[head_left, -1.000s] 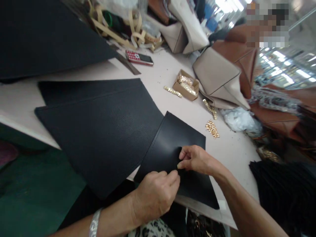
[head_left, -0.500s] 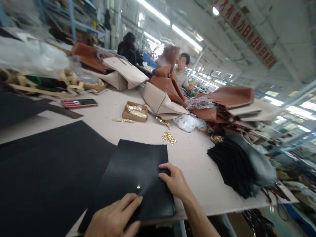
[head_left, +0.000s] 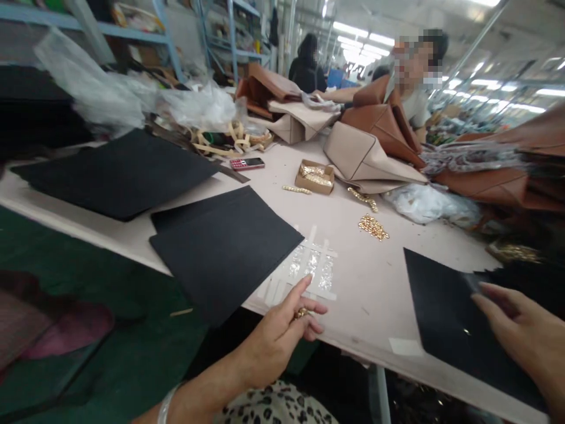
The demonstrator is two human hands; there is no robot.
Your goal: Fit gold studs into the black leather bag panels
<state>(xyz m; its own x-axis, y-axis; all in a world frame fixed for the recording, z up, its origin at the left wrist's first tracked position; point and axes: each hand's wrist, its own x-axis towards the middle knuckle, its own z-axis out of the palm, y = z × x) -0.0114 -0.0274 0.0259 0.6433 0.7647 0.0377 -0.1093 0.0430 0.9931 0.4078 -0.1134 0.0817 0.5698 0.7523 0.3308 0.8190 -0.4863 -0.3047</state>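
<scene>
My left hand [head_left: 282,327] is over the table's front edge, fingers curled around several small gold metal pieces [head_left: 303,312]. Beside its fingertips, strips of tape and clear plastic [head_left: 312,266] are stuck to the table [head_left: 353,288]. My right hand [head_left: 518,321] grips the upper right part of a black leather panel [head_left: 457,321] with a small shiny stud, at the right of the table. Left of my left hand lie overlapping black panels [head_left: 220,253]. A loose pile of gold pieces [head_left: 373,227] rests further back.
A cardboard box [head_left: 314,176] of gold pieces and a red phone [head_left: 247,164] sit further back. Beige bags [head_left: 366,156] and brown bags [head_left: 382,126] are heaped behind them. More black sheets [head_left: 119,171] lie at left. A person [head_left: 415,76] is across the table.
The view has turned left. My right hand has carried the studded black panel to the right, uncovering the taped plastic. My left hand has come off the panel, and gold pieces now show in it.
</scene>
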